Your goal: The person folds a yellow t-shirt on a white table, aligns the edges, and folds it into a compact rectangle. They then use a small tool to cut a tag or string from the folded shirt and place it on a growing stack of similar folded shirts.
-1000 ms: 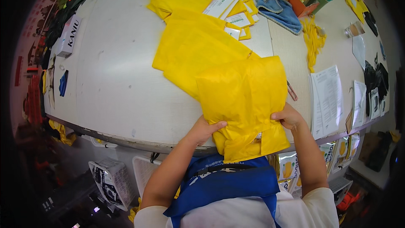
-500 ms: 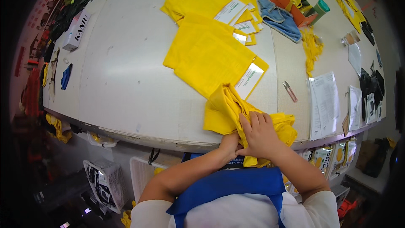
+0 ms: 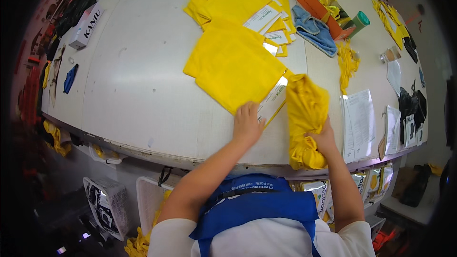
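Handling step, it seems: right hand [image 3: 323, 139] grips bunched cloth [image 3: 307, 102] right of the yellow stack [image 3: 233, 66]; left hand [image 3: 248, 126], grip unclear, at its near corner; next move likely wants steadiness.

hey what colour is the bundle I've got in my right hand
Plain yellow: the crumpled bundle in your right hand shows best in the head view.

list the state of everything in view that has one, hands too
left hand: at the near corner of the front yellow packet, exact grip unclear
right hand: closed on the bunched yellow fabric
bunched yellow fabric: crumpled, held
front yellow packet: folded, lying flat
yellow packets behind: folded, overlapping
orange box: open, yellow pieces inside
blue cloth: rumpled
papers: flat, overlapping
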{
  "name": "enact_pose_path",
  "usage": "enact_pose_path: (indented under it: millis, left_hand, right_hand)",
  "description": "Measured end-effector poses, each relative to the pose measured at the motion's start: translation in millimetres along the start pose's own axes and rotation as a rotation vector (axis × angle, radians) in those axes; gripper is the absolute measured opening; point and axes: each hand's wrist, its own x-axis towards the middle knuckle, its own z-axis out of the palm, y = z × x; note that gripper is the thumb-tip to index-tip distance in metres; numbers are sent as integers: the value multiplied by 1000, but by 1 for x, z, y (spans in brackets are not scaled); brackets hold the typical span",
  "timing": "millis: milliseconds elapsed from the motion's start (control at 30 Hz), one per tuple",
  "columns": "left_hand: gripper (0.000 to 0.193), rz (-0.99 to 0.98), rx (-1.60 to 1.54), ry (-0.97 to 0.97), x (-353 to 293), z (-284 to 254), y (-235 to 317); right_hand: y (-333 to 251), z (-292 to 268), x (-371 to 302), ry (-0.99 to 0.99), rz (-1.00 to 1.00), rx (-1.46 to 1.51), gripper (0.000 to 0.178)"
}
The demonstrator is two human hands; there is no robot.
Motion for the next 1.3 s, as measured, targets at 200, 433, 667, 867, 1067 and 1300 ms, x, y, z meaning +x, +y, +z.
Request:
enact_pose_path:
  millis: [200,433,667,867,1067,1300]
  left_hand:
    - [41,143,165,-439,2,-26,-51]
    - [38,14,77,-209,-38,-86,-68]
    - [34,177,-114,-218,-34,-118,-59]
    - [37,155,-188,-204,-29,-125,-25]
    - [44,307,-351,-115,-47,-108,28]
    - [88,10,-366,163,-80,-74,-15]
  right_hand:
    - [-58,-34,10,-114,-61,64,75]
    - [-61,19,-7,-585,-625,-521,74]
    - [-81,49,-9,-739,-498,-454,74]
    - [-84,49,-16,-389,-158,-438,78]
    - [-86,71,-15,-403,-10,308,74]
    - [-114,62,-17,-595,305,1020,82]
